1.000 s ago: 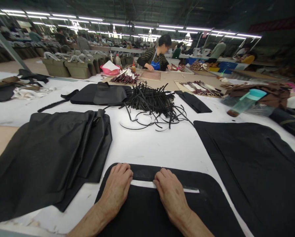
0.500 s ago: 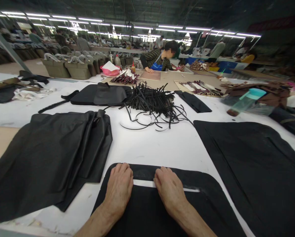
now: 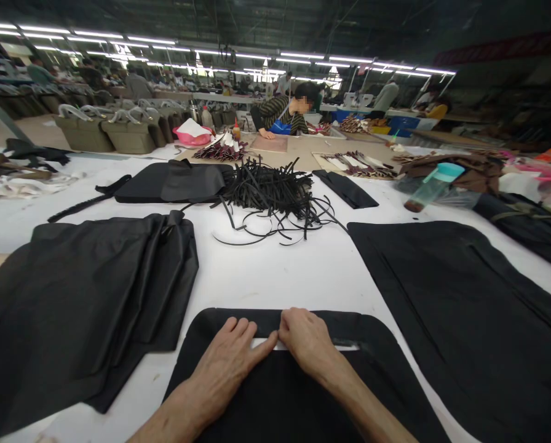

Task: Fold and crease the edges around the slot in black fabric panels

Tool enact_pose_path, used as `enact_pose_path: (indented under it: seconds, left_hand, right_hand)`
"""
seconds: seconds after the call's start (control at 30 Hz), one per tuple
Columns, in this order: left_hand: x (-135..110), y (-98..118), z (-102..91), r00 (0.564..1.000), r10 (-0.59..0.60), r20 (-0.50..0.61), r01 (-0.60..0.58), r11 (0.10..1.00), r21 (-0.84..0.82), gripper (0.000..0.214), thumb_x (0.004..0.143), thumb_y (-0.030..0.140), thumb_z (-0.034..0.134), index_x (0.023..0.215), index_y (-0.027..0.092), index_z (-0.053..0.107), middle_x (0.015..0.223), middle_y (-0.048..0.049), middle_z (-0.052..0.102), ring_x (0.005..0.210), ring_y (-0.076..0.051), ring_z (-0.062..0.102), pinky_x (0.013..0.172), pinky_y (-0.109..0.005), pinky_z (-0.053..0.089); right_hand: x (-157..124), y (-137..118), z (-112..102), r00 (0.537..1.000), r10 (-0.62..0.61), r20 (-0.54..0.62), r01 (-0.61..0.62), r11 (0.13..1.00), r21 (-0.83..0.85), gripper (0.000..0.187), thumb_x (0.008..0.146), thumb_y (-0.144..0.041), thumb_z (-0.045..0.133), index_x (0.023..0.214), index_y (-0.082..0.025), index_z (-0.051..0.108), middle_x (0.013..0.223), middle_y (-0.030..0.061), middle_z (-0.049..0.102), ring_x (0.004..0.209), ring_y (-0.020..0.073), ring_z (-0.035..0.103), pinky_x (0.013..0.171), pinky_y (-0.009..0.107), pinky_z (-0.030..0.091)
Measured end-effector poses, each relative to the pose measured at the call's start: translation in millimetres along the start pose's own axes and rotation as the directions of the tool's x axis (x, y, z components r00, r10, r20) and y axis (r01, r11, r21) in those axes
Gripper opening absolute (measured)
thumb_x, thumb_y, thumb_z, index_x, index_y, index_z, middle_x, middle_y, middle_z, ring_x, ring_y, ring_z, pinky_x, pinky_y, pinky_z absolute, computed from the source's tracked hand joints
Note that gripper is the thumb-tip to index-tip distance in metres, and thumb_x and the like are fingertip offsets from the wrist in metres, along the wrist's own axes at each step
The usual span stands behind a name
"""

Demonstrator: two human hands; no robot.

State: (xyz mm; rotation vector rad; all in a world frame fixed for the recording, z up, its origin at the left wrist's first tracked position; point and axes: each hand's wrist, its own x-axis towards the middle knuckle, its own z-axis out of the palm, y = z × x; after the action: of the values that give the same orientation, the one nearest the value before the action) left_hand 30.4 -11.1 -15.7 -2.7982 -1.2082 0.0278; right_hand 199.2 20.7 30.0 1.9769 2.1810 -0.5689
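Both of my hands rest on a black rounded panel [image 3: 386,375] with a narrow slot [image 3: 347,347] cut across it, lying on the white table in front of me. My left hand [image 3: 229,360] lies flat, fingers stretched out and together, with its fingertips at the slot. My right hand [image 3: 305,338] sits just to its right, fingers curled down and pressing on the slot's edge. The two hands touch at the fingertips. Neither hand holds anything that I can make out.
A stack of black fabric sheets [image 3: 82,295] lies at the left, a large black sheet [image 3: 451,295] at the right. Beyond are a pile of black strips [image 3: 270,191], black pieces [image 3: 169,181] and a bottle [image 3: 430,187]. A person [image 3: 282,114] works at the far table.
My hands have come together along the slot: they were apart and now touch. The left hand's fingers have flattened out. The view has shifted slightly to the right.
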Motion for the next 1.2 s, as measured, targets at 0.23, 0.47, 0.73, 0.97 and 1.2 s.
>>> enact_pose_path:
  seconds: [0.23,0.47,0.73,0.97,1.2]
  left_hand:
    - [-6.4,-8.4,12.7,0.993,0.067,-0.093,-0.056,0.991,0.117,0.045,0.087,0.010,0.042,0.128,0.026,0.041,0.104,-0.0055,0.056,0.094,-0.021,0.050,0.082,-0.036,0.035]
    - [-33.7,-32.6,17.0,0.975,0.034,-0.221,-0.004,0.991,0.131,0.025,0.086,0.017,0.049,0.110,0.022,0.057,0.110,-0.0036,0.060,0.097,-0.019,0.051,0.089,-0.035,0.032]
    - [-30.1,-16.4,0.0,0.974,-0.210,-0.090,0.208,0.978,-0.026,0.028,0.080,0.007,0.051,0.103,0.019,0.062,0.115,-0.0070,0.061,0.102,-0.022,0.052,0.089,-0.036,0.040]
    - [7.0,31.8,-6.3,0.992,-0.124,0.013,0.124,0.982,-0.145,0.043,0.079,-0.002,0.044,0.119,0.013,0.052,0.118,-0.0077,0.059,0.107,-0.020,0.053,0.094,-0.032,0.043]
    - [6.0,34.6,12.5,0.991,-0.101,-0.090,0.097,0.994,-0.047,0.048,0.078,-0.006,0.040,0.120,0.015,0.051,0.121,-0.0066,0.058,0.110,-0.020,0.051,0.093,-0.030,0.044]
  right_hand:
    - [2.7,0.8,-1.5,1.000,0.024,0.011,-0.024,0.999,0.028,0.022,0.075,-0.013,0.049,0.077,-0.018,0.070,0.082,0.0100,0.071,0.081,0.0228,0.065,0.063,0.028,0.038]
    - [3.7,6.7,4.2,1.000,0.015,-0.005,-0.015,0.998,0.060,0.021,0.074,-0.014,0.048,0.075,-0.019,0.069,0.083,0.0076,0.071,0.081,0.0212,0.064,0.062,0.027,0.035]
    - [2.1,8.6,8.3,1.000,0.001,-0.024,0.001,0.997,0.074,0.020,0.072,-0.013,0.048,0.073,-0.019,0.067,0.079,0.0064,0.070,0.077,0.0203,0.063,0.060,0.027,0.034]
    - [-1.0,10.0,10.5,0.997,-0.058,-0.058,0.063,0.994,0.092,0.020,0.079,-0.016,0.046,0.073,-0.018,0.064,0.078,0.0064,0.068,0.077,0.0185,0.061,0.065,0.026,0.036]
    - [-13.2,56.5,16.7,0.937,-0.303,-0.172,0.336,0.918,0.210,0.015,0.080,-0.012,0.054,0.091,-0.022,0.056,0.089,-0.0023,0.060,0.085,0.0131,0.053,0.074,0.021,0.037]
